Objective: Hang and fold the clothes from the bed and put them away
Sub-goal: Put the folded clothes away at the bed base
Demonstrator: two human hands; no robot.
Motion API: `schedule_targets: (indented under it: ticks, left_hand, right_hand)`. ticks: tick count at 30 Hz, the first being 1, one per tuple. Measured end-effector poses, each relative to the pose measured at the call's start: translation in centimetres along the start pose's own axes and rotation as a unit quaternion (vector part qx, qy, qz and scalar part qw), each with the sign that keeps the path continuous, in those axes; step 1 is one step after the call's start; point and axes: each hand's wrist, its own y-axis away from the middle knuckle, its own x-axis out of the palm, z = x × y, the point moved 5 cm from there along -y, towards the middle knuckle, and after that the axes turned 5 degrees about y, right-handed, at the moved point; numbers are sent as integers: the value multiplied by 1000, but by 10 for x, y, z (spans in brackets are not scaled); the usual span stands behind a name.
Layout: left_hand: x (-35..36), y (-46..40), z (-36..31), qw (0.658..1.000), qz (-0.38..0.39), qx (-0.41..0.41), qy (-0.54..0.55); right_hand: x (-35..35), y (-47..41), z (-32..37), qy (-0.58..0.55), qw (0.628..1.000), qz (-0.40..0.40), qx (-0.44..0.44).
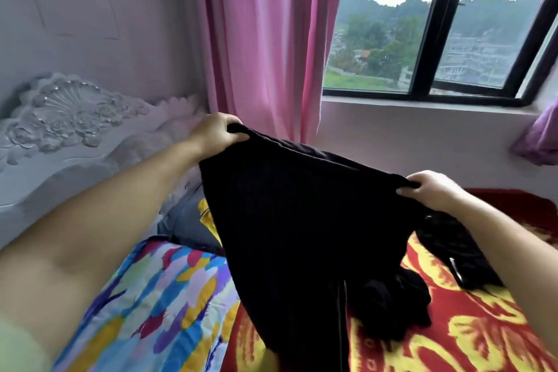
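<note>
Black soft-fabric garment (302,220) held up over the bed (471,326), stretched between both hands by its top edge. Looks like trousers held at the waistband, though the cut is hard to confirm; lower part hangs down out of view near the bottom.

Left hand (216,133): fingers curled over the far-left corner of the edge, pinching the cloth. Right hand (428,189): clenched on the right corner, fingers folded over the hem. Edge runs taut between them, sloping down to the right.

Handling, as a judgement: light, limp, no stiffness; it drapes and will sag wherever unsupported. Not slippery by the look of it, not fragile. Best held at the two top corners as now, so it hangs flat for folding or for a hanger.

On the bed beyond: a red-and-yellow patterned blanket (453,341), a multicoloured brushstroke-print quilt (157,305) at near left, and a heap of other dark clothes (453,248) at right, just behind the held garment. Those remain to be done.
</note>
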Motion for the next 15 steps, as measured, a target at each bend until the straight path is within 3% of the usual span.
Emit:
schedule_targets:
  ticks: [2, 4, 8, 11, 15]
  left_hand:
    - [6, -20, 6, 996, -59, -9, -73]
    - [-4, -40, 5, 989, -104, -2, -101]
    - [-39, -54, -25, 974, -174, 88, -117]
    - [-46, -24, -54, 974, -146, 159, -61]
    - [-1, 76, -78, 971, -68, 222, -58]
  right_hand:
    - [7, -23, 16, -25, 997, -68, 30]
    - [11, -42, 23, -116, 988, -80, 63]
    - [-10, -60, 25, -168, 974, -145, 53]
    - [-18, -57, 13, -158, 971, -173, 41]
    - [11, -30, -18, -145, 985, -89, 28]
